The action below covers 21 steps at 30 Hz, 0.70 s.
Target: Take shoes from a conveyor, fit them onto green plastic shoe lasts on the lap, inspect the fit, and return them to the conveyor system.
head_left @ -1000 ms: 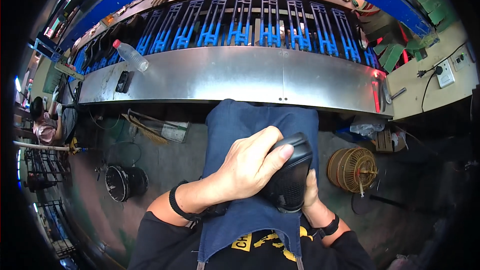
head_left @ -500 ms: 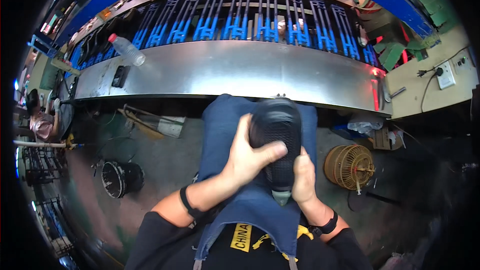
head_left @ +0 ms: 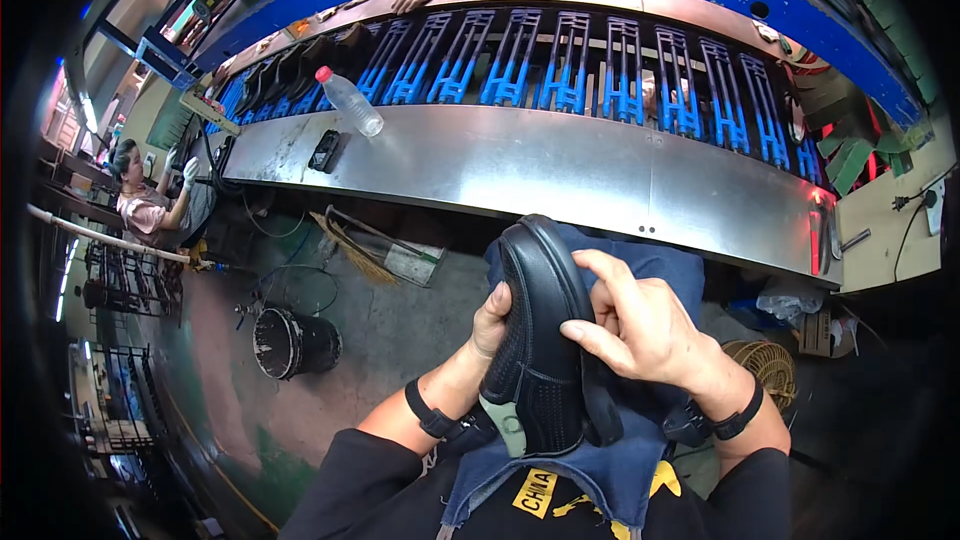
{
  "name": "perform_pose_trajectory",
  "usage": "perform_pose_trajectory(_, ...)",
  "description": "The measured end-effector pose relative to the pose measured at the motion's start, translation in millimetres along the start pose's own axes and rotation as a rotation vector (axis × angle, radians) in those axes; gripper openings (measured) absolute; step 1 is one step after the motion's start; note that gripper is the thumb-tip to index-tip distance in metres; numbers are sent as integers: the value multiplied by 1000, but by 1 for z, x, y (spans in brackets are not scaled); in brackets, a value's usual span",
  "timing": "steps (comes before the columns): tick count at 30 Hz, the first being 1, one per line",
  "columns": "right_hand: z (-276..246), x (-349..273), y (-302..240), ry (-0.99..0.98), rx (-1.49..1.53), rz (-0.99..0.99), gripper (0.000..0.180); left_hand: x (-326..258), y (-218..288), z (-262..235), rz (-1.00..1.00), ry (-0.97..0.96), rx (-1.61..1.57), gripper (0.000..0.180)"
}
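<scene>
A black shoe [head_left: 540,330] is held up in front of my apron, toe pointing away and its side and sole edge turned to view. A pale green patch marks its heel end. My left hand [head_left: 487,325] grips it from the left, thumb along the upper and the other fingers hidden behind. On the right, my right hand [head_left: 645,330] has thumb and index finger at the sole edge, its other fingers curled. A dark strip [head_left: 601,405] hangs beside the shoe's heel; I cannot make out whether it belongs to it.
Beyond me runs a metal ledge [head_left: 500,160] with a clear bottle [head_left: 350,102] and a small black object [head_left: 325,151]. Blue-and-black racks [head_left: 510,60] line up behind it. A black bucket [head_left: 295,343] stands left; a wicker basket [head_left: 765,370] right. Another person [head_left: 150,195] works far left.
The shoe has turned from its upper facing me to its side. My right hand has moved up along the sole edge, and my left to the shoe's left side. My view has swung left.
</scene>
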State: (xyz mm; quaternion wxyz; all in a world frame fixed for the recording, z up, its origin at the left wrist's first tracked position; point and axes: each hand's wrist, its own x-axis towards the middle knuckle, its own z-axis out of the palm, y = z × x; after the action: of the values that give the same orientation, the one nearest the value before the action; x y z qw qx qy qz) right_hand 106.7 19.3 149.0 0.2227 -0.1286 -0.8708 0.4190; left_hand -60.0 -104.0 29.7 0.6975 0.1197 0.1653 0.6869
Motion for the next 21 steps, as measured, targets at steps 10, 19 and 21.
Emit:
perform_pose_trajectory(10, 8, -17, -4, 31, -127, -92, 57, -9, -10, 6, -205, 55, 61, 94)
perform_pose_trajectory(19, 50, -119, -13, 96, -468, 19, 72, 34, -9, 14, -239, 194, 62, 59)
perform_pose_trajectory(21, 42, -108, -4, 168, -524, -36, 67, 51, -4, 25, -262, 275, 62, 52)
